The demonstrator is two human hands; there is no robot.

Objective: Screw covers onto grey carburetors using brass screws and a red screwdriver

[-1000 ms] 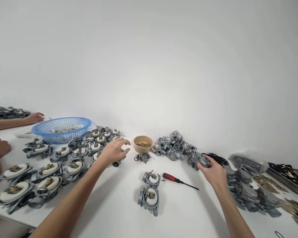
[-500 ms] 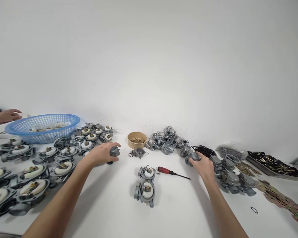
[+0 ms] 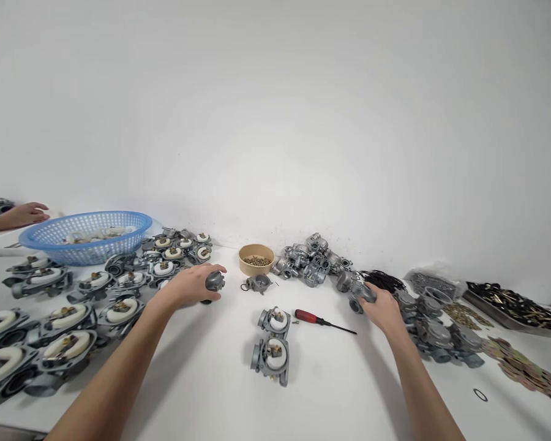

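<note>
My left hand (image 3: pixel 190 286) grips a grey carburetor body (image 3: pixel 214 281) at the right edge of the rows of carburetors with white floats (image 3: pixel 119 309). My right hand (image 3: pixel 382 306) is closed on a grey metal float bowl (image 3: pixel 362 293) at the near end of a heap of bowls (image 3: pixel 436 334). Between my hands lie two carburetors with white floats (image 3: pixel 272 344), a red-handled screwdriver (image 3: pixel 321 318) and another small grey part (image 3: pixel 257 283) beside a black ring.
A tan bowl of small brass parts (image 3: pixel 256 258) stands by the wall, with a pile of bare carburetor bodies (image 3: pixel 310 260) to its right. A blue basket (image 3: pixel 86 234) sits at back left; another person's hand (image 3: pixel 25 214) rests beyond it. Black rings (image 3: pixel 386 280), trays and gaskets (image 3: pixel 528 370) lie at right.
My left hand has closed on the carburetor body and lifted it off the table's pile edge. My right hand has drawn the float bowl slightly toward me. The view shifted a little.
</note>
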